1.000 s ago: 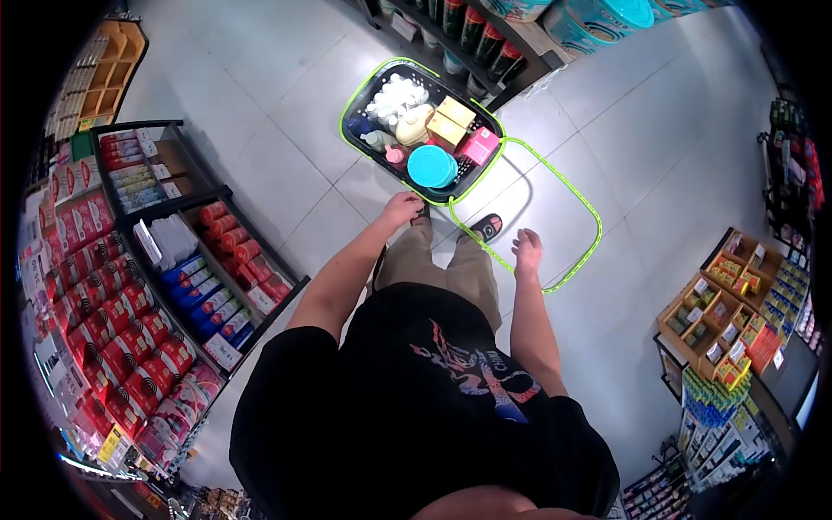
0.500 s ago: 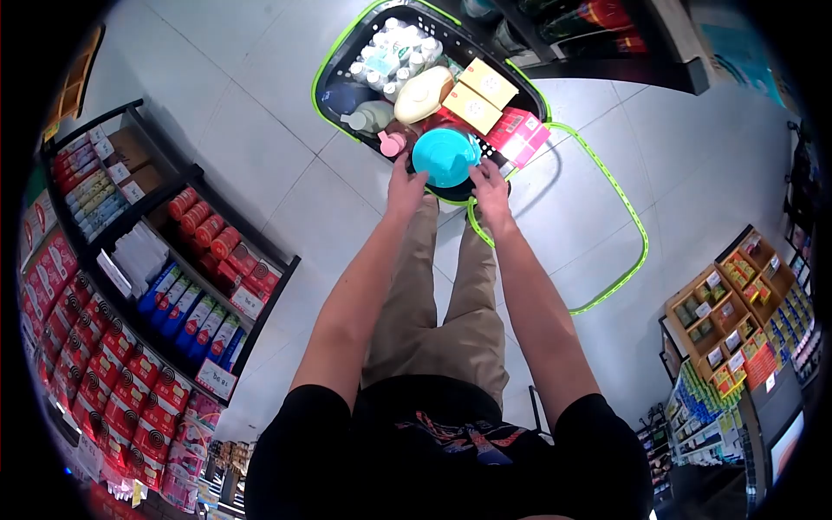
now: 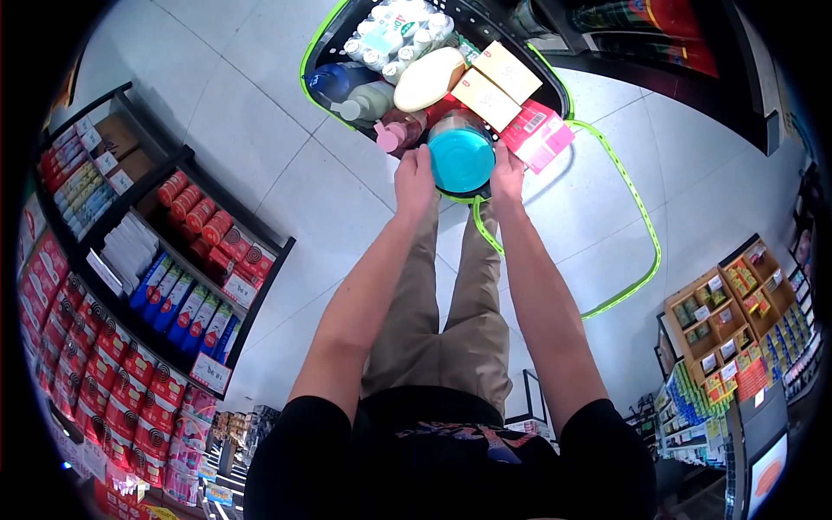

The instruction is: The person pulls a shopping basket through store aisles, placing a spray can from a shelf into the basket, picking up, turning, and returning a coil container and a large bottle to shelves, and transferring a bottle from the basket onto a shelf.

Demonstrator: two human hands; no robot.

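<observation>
A round container with a turquoise lid [image 3: 462, 162] and a clear side sits at the near end of a black shopping basket [image 3: 560, 94] with a lime-green rim. My left hand [image 3: 414, 179] presses its left side and my right hand [image 3: 508, 178] grips the opposite side. Left of it lies a pink-topped pump bottle [image 3: 400, 132], with a grey-green bottle [image 3: 368, 102] farther up. Beyond it are a cream oval item [image 3: 429, 80], two pale yellow boxes [image 3: 488, 98] and a pink-red box [image 3: 537, 139]. A pack of small white bottles [image 3: 394, 36] fills the far end.
The basket's green handle [image 3: 654, 234] hangs out to the right over the tiled floor [image 3: 273, 113]. Shelves of red packs [image 3: 113, 381] and blue-white boxes [image 3: 186, 312] stand left. A dark shelf [image 3: 676, 82] is at upper right, a wooden rack [image 3: 724, 316] at lower right.
The lidded container has tilted, so its clear side now shows, and my fingers have come up along its sides. The basket appears slightly higher and larger in view.
</observation>
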